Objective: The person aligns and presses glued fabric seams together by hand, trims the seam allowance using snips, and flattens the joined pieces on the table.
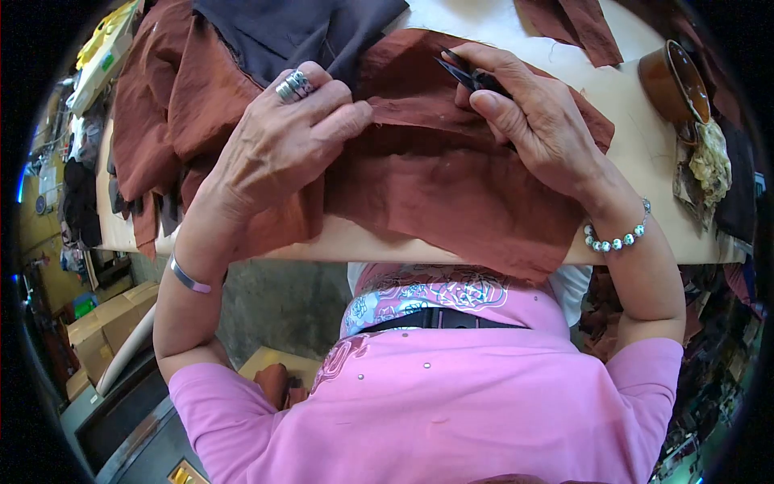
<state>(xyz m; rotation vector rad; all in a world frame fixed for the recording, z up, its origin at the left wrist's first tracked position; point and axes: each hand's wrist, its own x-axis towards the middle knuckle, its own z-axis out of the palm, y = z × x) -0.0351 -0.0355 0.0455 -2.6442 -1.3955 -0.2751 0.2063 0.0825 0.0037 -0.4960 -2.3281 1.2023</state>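
Observation:
Reddish-brown fabric (pixel 451 185) lies across the table in front of me, its near edge hanging over the front. My left hand (pixel 282 133), with a ring on it, is closed on this cloth, thumb and fingers pinched at a seam or fold. In my right hand (pixel 540 113) is a pair of small black thread snips (pixel 468 77), blades pointing up and left above the cloth. Some fingers of the right hand are hidden behind the palm and snips. A dark navy cloth (pixel 298 32) lies just beyond my left hand.
On the table (pixel 645 185), a brown glazed pot (pixel 673 81) sits at the right with a crumpled yellowish piece (pixel 709 165) beside it. More brown fabric (pixel 161 105) is bunched at the left. Cardboard boxes (pixel 109 331) stand below left.

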